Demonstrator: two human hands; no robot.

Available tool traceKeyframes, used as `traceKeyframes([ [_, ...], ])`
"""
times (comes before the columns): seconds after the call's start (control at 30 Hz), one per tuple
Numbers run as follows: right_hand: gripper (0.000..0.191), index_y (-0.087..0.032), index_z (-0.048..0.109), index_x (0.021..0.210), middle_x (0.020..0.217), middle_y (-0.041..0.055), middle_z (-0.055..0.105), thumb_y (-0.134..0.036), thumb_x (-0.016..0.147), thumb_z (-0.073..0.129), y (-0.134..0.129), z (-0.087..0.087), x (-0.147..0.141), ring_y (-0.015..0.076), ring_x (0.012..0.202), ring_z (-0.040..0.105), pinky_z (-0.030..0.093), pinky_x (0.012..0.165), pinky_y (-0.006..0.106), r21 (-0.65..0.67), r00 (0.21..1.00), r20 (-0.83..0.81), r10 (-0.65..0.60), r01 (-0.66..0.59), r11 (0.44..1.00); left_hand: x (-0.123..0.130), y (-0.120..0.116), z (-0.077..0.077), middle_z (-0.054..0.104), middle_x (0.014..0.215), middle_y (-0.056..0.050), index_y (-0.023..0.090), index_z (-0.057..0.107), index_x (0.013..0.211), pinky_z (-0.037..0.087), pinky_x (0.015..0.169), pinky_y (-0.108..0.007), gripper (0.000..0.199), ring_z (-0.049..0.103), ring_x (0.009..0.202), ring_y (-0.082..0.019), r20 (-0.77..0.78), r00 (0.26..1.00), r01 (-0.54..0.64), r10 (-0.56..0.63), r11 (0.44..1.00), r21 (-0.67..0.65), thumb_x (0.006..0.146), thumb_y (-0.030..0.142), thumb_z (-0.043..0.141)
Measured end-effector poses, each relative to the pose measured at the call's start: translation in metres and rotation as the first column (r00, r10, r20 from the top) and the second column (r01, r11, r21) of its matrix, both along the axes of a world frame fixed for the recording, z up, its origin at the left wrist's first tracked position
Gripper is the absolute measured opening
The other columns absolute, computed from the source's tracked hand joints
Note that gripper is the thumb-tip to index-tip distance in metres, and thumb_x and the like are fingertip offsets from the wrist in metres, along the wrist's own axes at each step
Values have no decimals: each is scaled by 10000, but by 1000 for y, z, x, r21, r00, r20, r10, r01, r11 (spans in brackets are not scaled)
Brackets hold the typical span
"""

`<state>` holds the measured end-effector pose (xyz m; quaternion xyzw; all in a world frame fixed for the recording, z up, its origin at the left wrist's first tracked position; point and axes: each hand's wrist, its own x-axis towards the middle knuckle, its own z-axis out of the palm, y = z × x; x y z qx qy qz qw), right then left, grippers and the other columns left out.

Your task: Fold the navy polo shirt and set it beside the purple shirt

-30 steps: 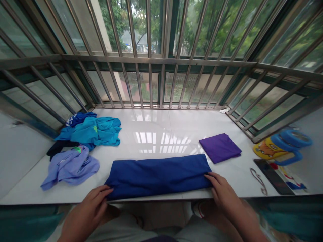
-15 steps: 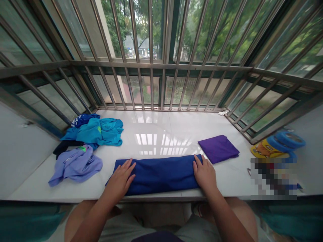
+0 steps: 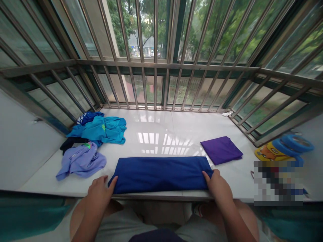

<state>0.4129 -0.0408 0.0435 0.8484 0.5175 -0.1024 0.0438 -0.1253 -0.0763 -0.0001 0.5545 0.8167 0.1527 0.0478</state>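
Observation:
A dark blue garment (image 3: pixel 161 174), folded into a long flat strip, lies along the front of the white ledge. At its left end, my left hand (image 3: pixel 99 191) has the thumb on the edge and the fingers curled just outside it. My right hand (image 3: pixel 220 188) grips the right end, thumb on top and fingers round the edge. Beyond that end lies a folded purple cloth (image 3: pixel 221 150), not touched by either hand. Crumpled on the left are a lavender garment (image 3: pixel 82 160) and a bright blue garment (image 3: pixel 104 129).
The glossy ledge (image 3: pixel 166 131) runs back to metal window bars (image 3: pixel 166 67). A dark blue piece (image 3: pixel 89 117) and a black piece (image 3: pixel 73 143) lie in the left pile. A yellow and blue container (image 3: pixel 280 149) stands at right, beside a blurred-out patch (image 3: pixel 277 183).
Both hands have slid from the garment's top outward and towards me, to its two ends. The strip now lies smoother and straighter. The view has shifted slightly.

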Motion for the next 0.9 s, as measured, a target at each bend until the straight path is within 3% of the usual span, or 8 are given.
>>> traceKeyframes([
  [0.1,496,-113,640,1204,989,212,777,-543,1124,406,1,-4,9,347,971,778,534,804,386,-34,999,-30,32,-33,999,-1,0,15,794,984,-136,202,732,966,549,887,-418,522,743,960,-342,203,979,30,-1,990,-136,909,677,523],
  [0.2,460,-131,655,1164,1040,204,782,-513,1130,400,0,-5,7,338,975,778,527,799,377,-18,998,-23,57,-58,998,8,4,30,806,888,-64,259,732,872,519,795,-365,375,751,868,-299,284,959,49,-5,988,-147,905,575,533],
  [0.4,463,-130,646,1175,1038,193,779,-503,1137,373,-4,-3,1,331,961,773,526,798,386,4,998,-24,54,-54,999,11,7,43,837,1025,-27,292,776,972,533,839,-338,428,764,995,-283,391,920,18,10,998,-67,926,631,519],
  [0.57,449,-142,640,1163,1035,177,779,-498,1139,367,-7,1,-1,324,951,773,522,777,380,24,998,-37,60,-59,998,17,10,41,798,1120,-108,212,753,1105,558,841,-375,478,748,930,-291,294,956,1,-7,1000,21,885,586,553],
  [0.67,446,-147,636,1155,1035,175,776,-496,1141,360,-8,2,-3,326,955,770,523,775,381,41,998,-33,62,-60,997,24,12,38,800,1013,-99,218,744,1022,543,832,-372,399,748,916,-295,245,969,41,-27,998,-53,900,557,574],
  [0.8,448,-158,644,1129,998,166,774,-500,1138,355,-10,1,-4,315,922,770,529,769,376,61,998,-31,62,-60,996,26,17,37,783,908,-80,204,713,1095,510,761,-360,393,745,864,-297,178,983,-30,54,991,-134,901,527,601],
  [0.9,451,-155,648,1121,995,165,775,-502,1135,361,-11,-2,-4,311,912,768,533,771,376,83,997,-22,68,-66,994,25,21,41,758,887,-79,237,687,885,502,793,-362,252,724,879,-291,145,988,59,-43,992,-110,896,467,585],
])
